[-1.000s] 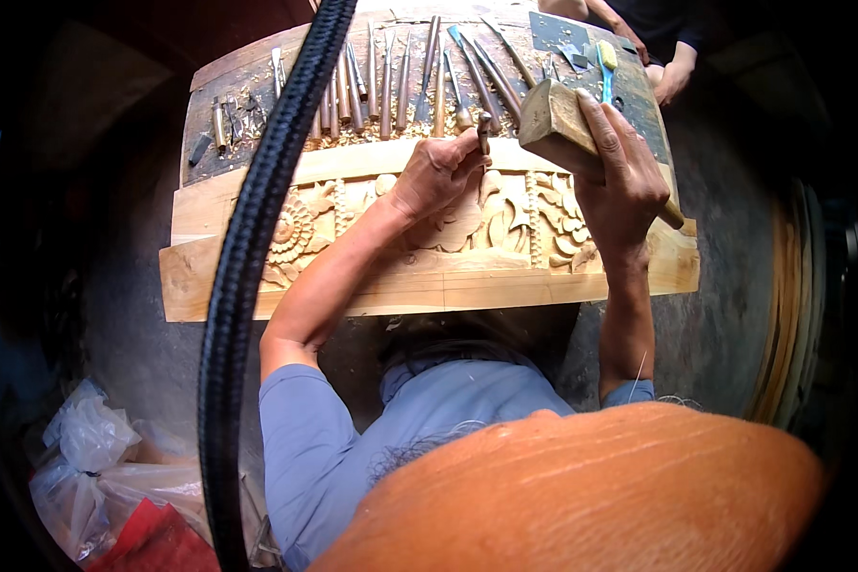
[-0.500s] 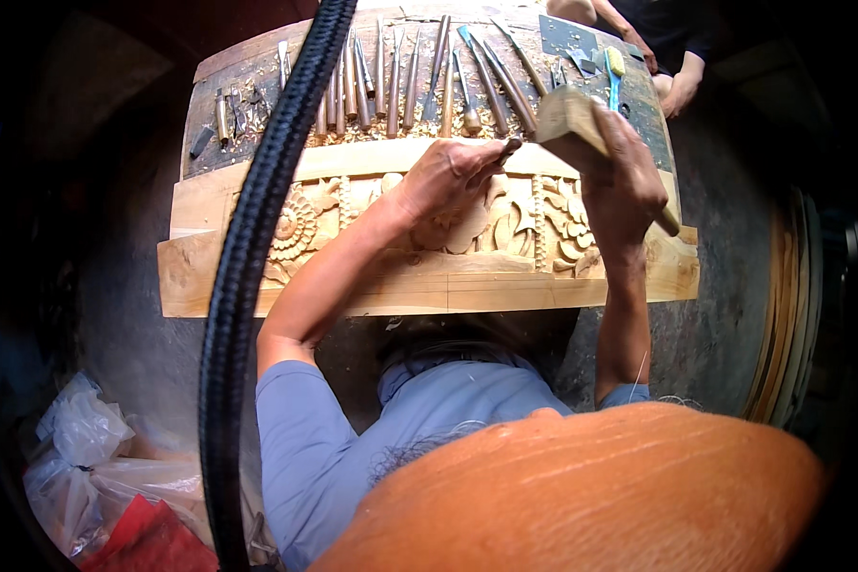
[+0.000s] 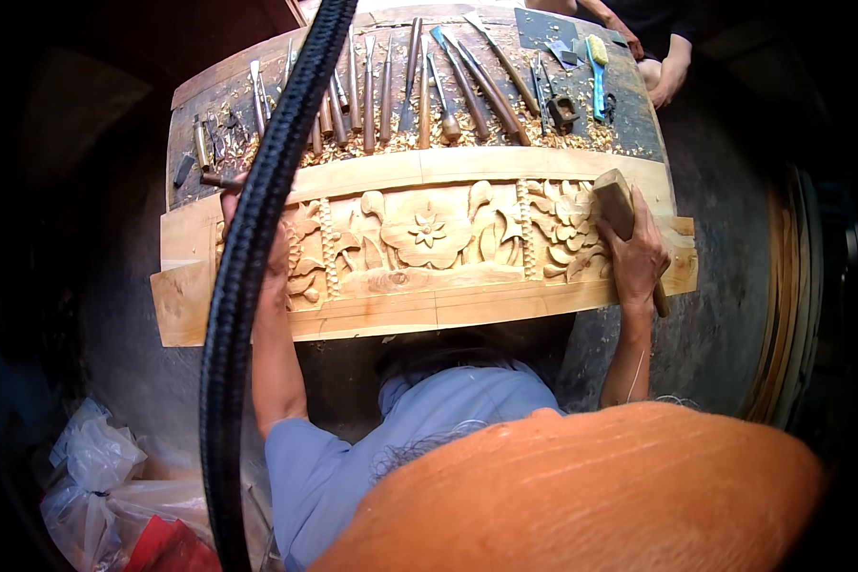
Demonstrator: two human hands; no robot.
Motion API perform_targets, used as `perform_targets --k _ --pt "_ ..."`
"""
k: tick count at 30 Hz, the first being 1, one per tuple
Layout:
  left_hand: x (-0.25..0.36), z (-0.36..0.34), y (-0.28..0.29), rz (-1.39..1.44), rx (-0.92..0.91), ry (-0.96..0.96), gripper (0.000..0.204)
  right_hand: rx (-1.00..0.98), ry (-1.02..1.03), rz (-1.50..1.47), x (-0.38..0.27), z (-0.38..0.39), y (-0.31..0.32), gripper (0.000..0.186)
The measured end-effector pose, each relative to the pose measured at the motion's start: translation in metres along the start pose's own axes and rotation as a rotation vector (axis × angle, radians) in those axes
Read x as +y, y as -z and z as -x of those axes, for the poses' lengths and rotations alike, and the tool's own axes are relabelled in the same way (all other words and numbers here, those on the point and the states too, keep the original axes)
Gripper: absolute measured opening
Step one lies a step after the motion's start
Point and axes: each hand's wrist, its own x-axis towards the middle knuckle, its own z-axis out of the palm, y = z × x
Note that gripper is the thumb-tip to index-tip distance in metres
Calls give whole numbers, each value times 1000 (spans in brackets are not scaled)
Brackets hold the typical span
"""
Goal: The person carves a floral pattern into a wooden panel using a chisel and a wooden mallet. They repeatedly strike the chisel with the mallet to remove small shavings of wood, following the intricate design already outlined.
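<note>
A carved wooden panel lies across the bench in front of me, with a flower medallion in the middle and leaf relief on both sides. My left hand is at the panel's left part, partly covered by a black braided cable. It is closed round a carving chisel, whose dark handle end sticks out to the left; the blade is hidden. At the panel's right end, my right hand grips a wooden mallet. The mallet's head rests on or just over the carved leaves, and its handle points toward me.
Behind the panel, several carving chisels lie in a row among wood shavings on the bench. A blue brush is at the back right. Another person's arm is beyond that corner. The braided cable crosses the view at left.
My left hand has swung left with the chisel, from the panel's middle to its left part. My right hand has lowered the mallet toward the panel's right end. The medallion is now uncovered.
</note>
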Motion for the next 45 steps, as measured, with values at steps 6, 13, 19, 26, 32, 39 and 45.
perform_targets --k 6,13,19,26,32,39,45 --pt "-12 4 -14 -451 33 -112 27 218 210 -61 -30 6 26 61" --pt "-37 -3 0 -947 94 -334 25 207 633 -1302 -136 59 135 18" --pt "6 16 -41 -397 93 -111 24 266 517 -1191 -157 84 153 14" --pt "8 13 -33 -405 79 -161 25 189 590 -1633 -159 79 130 13" --pt "10 15 -40 -328 75 -100 26 -63 616 -1657 -153 74 131 11" --pt "20 8 -10 -162 77 -158 25 -224 700 -1424 -169 50 120 1" --pt "4 -3 78 -250 183 -139 23 68 364 -725 -114 78 50 25"
